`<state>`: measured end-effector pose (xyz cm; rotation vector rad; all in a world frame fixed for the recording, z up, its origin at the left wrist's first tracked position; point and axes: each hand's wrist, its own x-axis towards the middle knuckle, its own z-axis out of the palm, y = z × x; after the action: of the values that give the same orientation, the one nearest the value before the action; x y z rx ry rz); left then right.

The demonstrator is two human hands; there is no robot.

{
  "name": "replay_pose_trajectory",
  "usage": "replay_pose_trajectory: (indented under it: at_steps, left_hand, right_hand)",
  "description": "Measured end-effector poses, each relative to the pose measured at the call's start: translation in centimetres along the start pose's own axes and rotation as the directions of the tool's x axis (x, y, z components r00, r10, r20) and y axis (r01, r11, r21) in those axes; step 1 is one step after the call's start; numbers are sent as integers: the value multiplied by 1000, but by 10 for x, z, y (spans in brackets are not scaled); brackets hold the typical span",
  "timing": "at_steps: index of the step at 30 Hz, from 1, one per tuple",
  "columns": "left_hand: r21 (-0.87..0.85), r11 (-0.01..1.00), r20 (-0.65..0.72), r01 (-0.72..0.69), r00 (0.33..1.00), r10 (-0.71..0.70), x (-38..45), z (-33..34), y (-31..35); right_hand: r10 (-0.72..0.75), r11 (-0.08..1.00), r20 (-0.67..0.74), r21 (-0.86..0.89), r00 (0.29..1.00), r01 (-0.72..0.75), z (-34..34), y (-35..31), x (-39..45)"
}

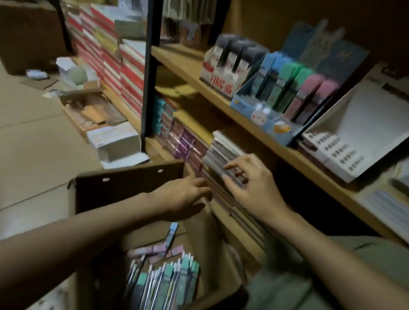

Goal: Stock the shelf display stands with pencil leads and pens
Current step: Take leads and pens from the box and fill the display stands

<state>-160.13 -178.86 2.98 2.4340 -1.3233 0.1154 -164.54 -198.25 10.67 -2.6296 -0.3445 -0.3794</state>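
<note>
1. Dim stockroom aisle with wooden shelving [226, 103] on the right and a pale floor [18, 141] on the left; the picture is soft and blurred throughout.
2. Upper shelf, from left to right: a red-and-white display stand [226, 69] with dark packs, a blue display stand [269, 115] holding blue, green and pink packs, and a white tilted display tray [359, 141] that is mostly bare.
3. Printing on the stands and packs is present but too blurred to read; no brand can be confirmed.
4. Lower shelf: stacked flat packs [187, 141] in purple and pink, standing on edge.
5. Right hand [252, 182]: fingers spread and curled over the top of a patterned pack [222, 156] at the near end of that stack; whether it is gripped cannot be told.
6. Left hand [183, 197]: open, fingers extended, fingertips touching the side of the stack just below the right hand; it holds nothing.
7. Near centre: an open cardboard box [123, 188] containing carded pens [165, 278] in teal and white, with pink packs behind them.
8. Far left: red-and-white stacked stock [113, 59].
</note>
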Motion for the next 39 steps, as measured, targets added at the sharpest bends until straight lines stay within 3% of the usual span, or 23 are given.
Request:
replay_pose_trajectory:
  at_steps: [4,8,10,12,14,15,18,20,23,27,31,36,38,39]
  left_hand:
    - [-15,975,338,220,919,-203,-66,60,11]
    - [-56,855,495,515,758,-424,-118,96,13]
    - [-82,715,529,695,638,-560,-132,112,14]
    - [-112,505,550,856,477,-685,-139,131,17]
    - [-121,332,567,935,340,-750,-142,154,22]
    - [-102,313,581,944,312,-751,-142,166,25]
    - [-27,368,632,930,301,-714,-146,201,32]
    - [88,471,672,878,296,-679,-151,218,31]
    - [248,747,704,617,415,-577,-167,231,23]
    - [313,857,696,410,515,-501,-193,240,7]
    - [328,860,689,391,524,-501,-189,246,-4]
    - [217,753,636,621,496,-592,-168,244,-6]
    - [128,657,612,743,462,-641,-162,238,3]
    - [47,545,589,837,417,-692,-160,234,7]
  right_hand:
    - [245,967,368,-163,897,-197,73,24,-35]
    - [276,961,475,-103,836,-258,120,44,-46]
    - [252,965,476,-59,842,-256,139,52,-48]
    - [237,965,452,-9,860,-261,154,58,-53]
    - [235,961,405,42,883,-275,164,64,-57]
    - [238,959,382,49,893,-277,167,66,-57]
    - [250,959,365,31,897,-281,172,71,-55]
    - [263,955,363,34,894,-295,173,73,-54]
    - [264,956,350,29,899,-292,175,74,-56]
    - [235,963,315,52,920,-264,178,75,-59]
    - [219,970,306,33,926,-240,178,75,-59]
    - [233,968,324,12,917,-250,176,74,-58]
    - [246,967,335,-13,910,-256,175,72,-57]
    - [252,965,340,-19,906,-262,175,71,-57]
